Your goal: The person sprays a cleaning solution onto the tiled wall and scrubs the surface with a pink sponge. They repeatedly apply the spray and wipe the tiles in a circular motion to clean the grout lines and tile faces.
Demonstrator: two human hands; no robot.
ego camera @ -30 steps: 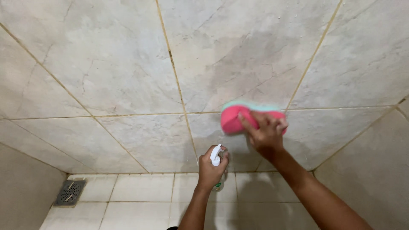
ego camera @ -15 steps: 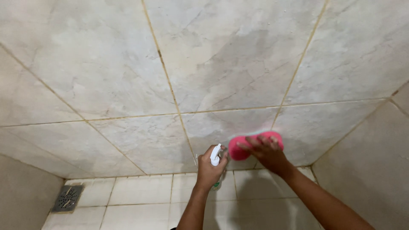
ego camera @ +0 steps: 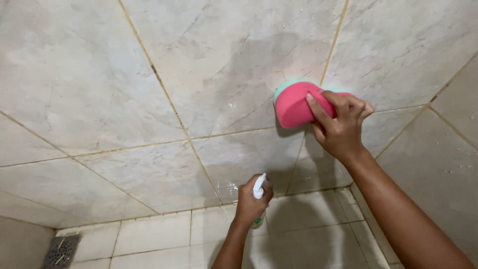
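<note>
Sponge [ego camera: 295, 105], pink with a teal face, pressed flat to the marble wall tile [ego camera: 89, 74] beside a vertical grout line [ego camera: 332, 45], over a damp darker patch. Right hand [ego camera: 339, 124] grips its edge, fingers spread over the back, arm reaching up from lower right. Left hand [ego camera: 253, 199] closed around a white spray bottle [ego camera: 259, 188], held low near the floor tiles [ego camera: 159, 234]. Floor drain [ego camera: 60, 250] at bottom left, well apart. Since half a second ago, sponge and right hand sit higher on the wall; left hand barely changed.
</note>
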